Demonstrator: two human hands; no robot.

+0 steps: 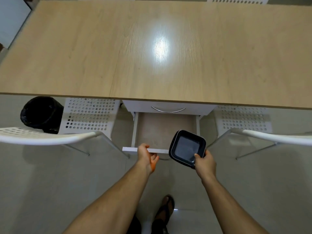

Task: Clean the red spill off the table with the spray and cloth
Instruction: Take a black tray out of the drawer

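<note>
We look down on a pulled-out drawer (162, 129) under the near edge of the counter (118, 56); its brown floor shows bare where we can see it, though the near right corner is hidden behind a dish. Above it sits a second drawer front with a curved metal handle (168, 110), closed. To the left, on the floor, stands a black bin (41, 114) lined with a dark bag; we cannot tell what lies inside it.

The black square dish (187, 147) is held over the near right corner of the open drawer, tilted toward us, and its inside looks dark and glossy with nothing in it that we can make out. Our right hand (205, 162) grips it at its near corner, thumb on the inner rim and the fingers curled beneath, out of sight.

Our left hand (146, 155) is on the white front edge of the open drawer, thumb above the edge and fingers curled under it. An orange-red smear marks the heel of that palm.

The counter top is pale wood with a bright glare at its middle; we see no red spill, spray or cloth anywhere on it. White perforated chairs (89, 114) stand on either side of the drawer.
</note>
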